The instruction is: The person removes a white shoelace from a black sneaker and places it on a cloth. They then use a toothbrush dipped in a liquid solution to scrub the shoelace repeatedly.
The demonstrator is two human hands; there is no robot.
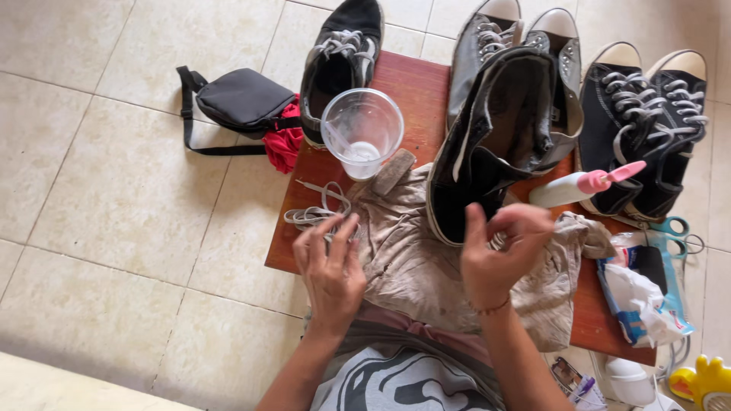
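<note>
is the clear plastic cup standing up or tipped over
Upright: the clear plastic cup stands on the red-brown wooden table, round mouth facing up, with a little white residue at its bottom.

Both forearms reach forward from the bottom of the view, bare to the elbows. The left hand (330, 270) lies palm down, fingers loosely spread and pointing away. The right hand (499, 255) is raised a little, thumb and fingertips curled toward one another (a thin band circles its wrist)
</note>
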